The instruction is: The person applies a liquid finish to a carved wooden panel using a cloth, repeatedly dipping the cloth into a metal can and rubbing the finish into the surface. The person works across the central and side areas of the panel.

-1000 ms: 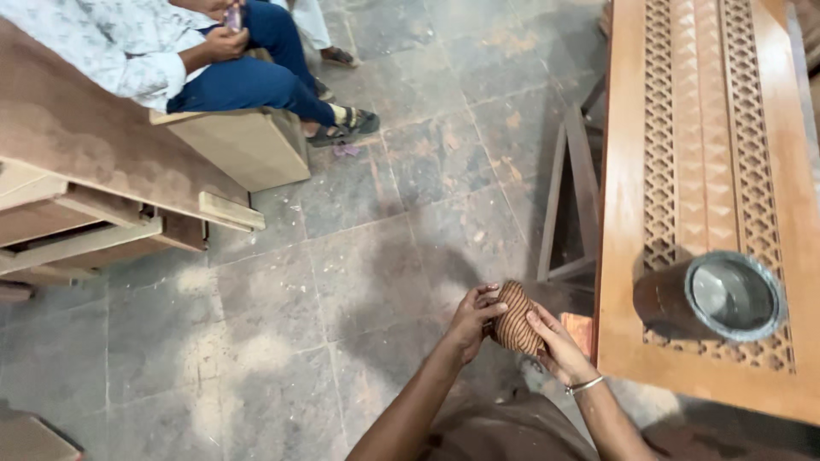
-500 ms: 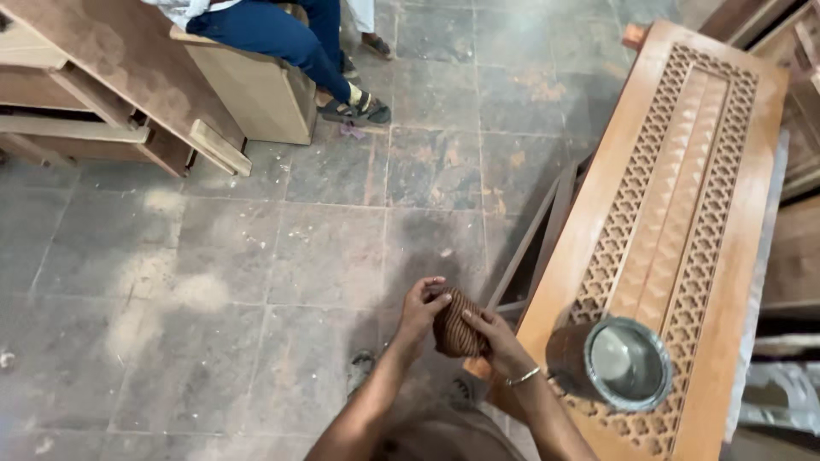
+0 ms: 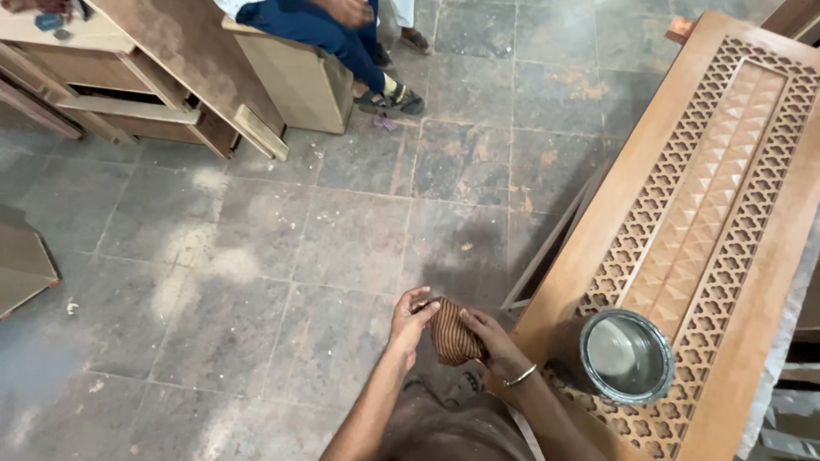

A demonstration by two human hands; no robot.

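Both hands meet in front of the body over the stone floor (image 3: 256, 282), working a bunched striped cloth (image 3: 450, 331) between them. The left hand (image 3: 410, 318) pinches the cloth's upper edge, its fingers (image 3: 420, 300) curled onto the fabric; the right hand (image 3: 494, 340), a thin bangle (image 3: 519, 376) at the wrist, cups the wad from the other side with its fingers pressed together around it. Held like this, the cloth seems to be getting folded into a compact pad — it hangs in the air, touching nothing but the hands.

Just to the right lies a carved wooden door (image 3: 709, 213), flat and raised off the floor, its lattice bands and ridged centre panel facing up. An open metal tin (image 3: 626, 355) stands on the door's near end, close beside the right hand — within easy reach, it seems.

Farther off, a seated person (image 3: 329, 26) rests on a wooden box (image 3: 295, 81), with unfinished cabinet parts (image 3: 128, 85) at the upper left.
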